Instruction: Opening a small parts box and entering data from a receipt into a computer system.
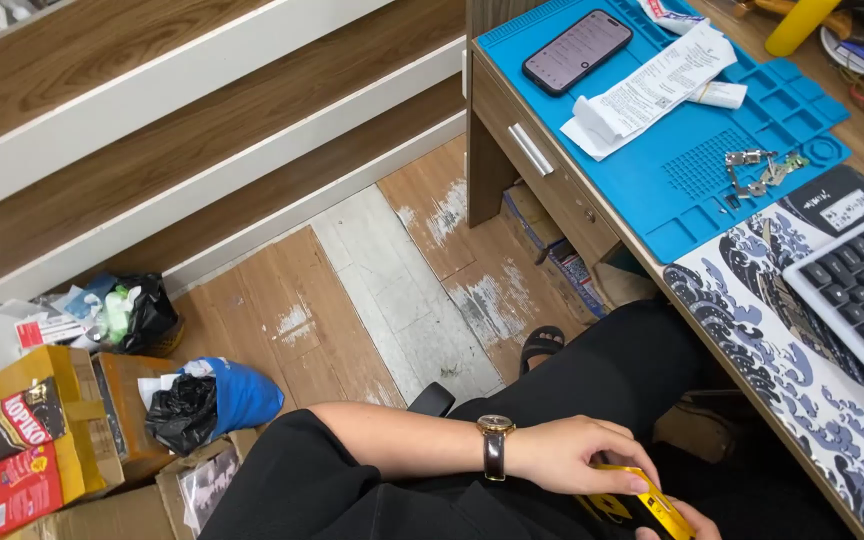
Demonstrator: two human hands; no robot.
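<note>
While sitting at desk [552, 180], holding small yellow gadget [652, 503] low over lap, near bottom edge of view. Left hand [577, 455], wearing brown watch [494, 447], curling over gadget top, fingers bent together and pressing on it. Right hand [687, 520] peeking out under gadget, mostly cut off; cannot tell how fingers sitting. Lying on blue mat [752, 110]: phone [577, 50], paper slip [652, 90], tiny metal parts [757, 170]. Keyboard [862, 300] sitting beside.

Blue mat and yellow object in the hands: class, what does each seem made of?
Blue mat: probably silicone or rubber, matte, with moulded compartments and a ridged grid. Yellow object, touched by the left hand: likely glossy hard plastic or painted metal, given its sheen.
</note>
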